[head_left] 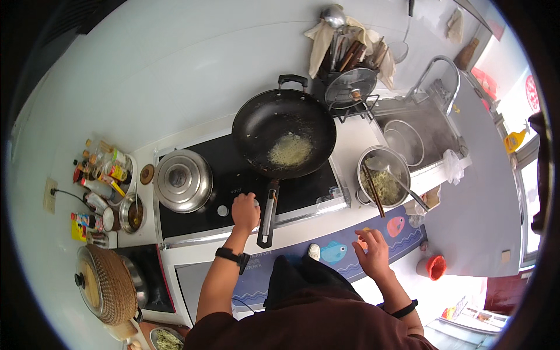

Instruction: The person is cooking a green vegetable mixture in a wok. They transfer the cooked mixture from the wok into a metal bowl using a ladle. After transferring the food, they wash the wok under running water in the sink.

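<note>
My left hand [245, 212] is at the front of the black glass gas stove [227, 168], its fingers closed around a control knob [256, 203] that they mostly cover. A second silver knob [222, 211] shows just left of it. Right of this hand, the long handle [268, 214] of a black wok [253, 118] points towards me. Yellowish, bubbling liquid [290, 149] lies in the wok's bottom. Held up in the air over the floor mat, my right hand [372, 253] is empty with its fingers apart. Nearest to it stands a steel pot [362, 199] with shredded pale-green food [385, 186], chopsticks [372, 190] and a metal spoon [402, 183].
A lidded steel pot [183, 181] occupies the left burner. Sauce bottles [107, 170] and a small bowl [131, 213] stand further left. A glass lid [351, 87] leans in a rack beside the steaming sink [437, 127]. A woven-wrapped pot [109, 284] sits at lower left.
</note>
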`<state>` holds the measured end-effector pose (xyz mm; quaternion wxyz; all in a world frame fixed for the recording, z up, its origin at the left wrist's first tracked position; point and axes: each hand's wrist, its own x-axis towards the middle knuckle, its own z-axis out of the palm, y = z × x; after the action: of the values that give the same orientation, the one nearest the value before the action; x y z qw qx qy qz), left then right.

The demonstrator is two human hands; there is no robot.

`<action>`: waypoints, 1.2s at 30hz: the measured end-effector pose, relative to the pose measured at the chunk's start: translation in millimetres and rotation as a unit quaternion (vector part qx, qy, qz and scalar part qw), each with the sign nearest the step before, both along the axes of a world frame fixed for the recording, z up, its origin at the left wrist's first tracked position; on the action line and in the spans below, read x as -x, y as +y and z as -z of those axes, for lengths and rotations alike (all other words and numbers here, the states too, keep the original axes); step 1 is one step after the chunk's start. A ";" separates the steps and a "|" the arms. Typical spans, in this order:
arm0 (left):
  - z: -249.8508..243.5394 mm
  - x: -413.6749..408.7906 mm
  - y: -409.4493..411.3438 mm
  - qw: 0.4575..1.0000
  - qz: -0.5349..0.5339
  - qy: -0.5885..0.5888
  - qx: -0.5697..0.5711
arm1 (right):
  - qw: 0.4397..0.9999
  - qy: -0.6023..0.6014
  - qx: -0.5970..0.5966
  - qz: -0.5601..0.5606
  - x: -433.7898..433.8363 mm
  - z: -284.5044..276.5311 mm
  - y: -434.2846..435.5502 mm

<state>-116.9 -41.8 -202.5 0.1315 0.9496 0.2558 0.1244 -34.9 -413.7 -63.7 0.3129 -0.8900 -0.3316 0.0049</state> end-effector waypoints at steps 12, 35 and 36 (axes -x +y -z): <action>-60.6 50.0 -23.0 0.757 -0.123 -0.127 0.629 | 0.995 0.026 -0.076 -0.065 -36.3 3.0 -10.5; -193.3 -53.1 -246.4 0.903 0.160 -0.288 0.275 | 0.963 -0.023 -0.014 0.269 -9.0 -8.0 -216.6; -194.9 -61.9 -264.9 0.892 0.190 -0.261 0.317 | 0.954 -0.037 -0.012 0.296 -8.9 -3.3 -234.4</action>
<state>-55.0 -306.6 -7.6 0.5089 0.8212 0.0533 0.2524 -26.0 -648.1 -60.4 0.2987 -0.9439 -0.0649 -0.1248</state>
